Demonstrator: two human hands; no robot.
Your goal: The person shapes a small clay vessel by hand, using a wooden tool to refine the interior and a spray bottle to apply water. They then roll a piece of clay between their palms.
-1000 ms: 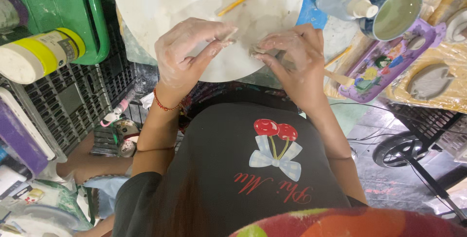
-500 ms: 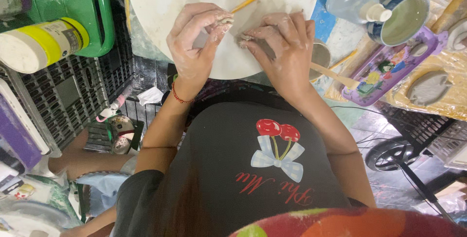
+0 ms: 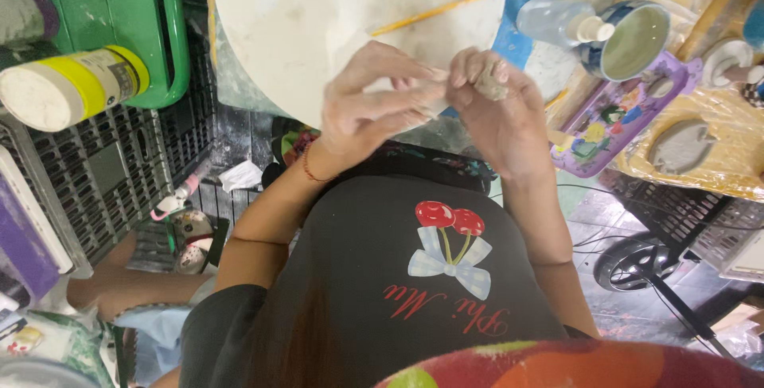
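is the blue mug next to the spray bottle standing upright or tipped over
Upright. The blue mug shows its round open mouth to the downward-looking camera, with pale greenish liquid inside, beside the spray bottle.

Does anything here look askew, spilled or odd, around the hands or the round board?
Nothing looks damaged or spilled. The left hand and right hand pinch a small grey clay lump just off the edge of the round white board. One oddity: the yellow-lidded jar lies on its side against the green bin.
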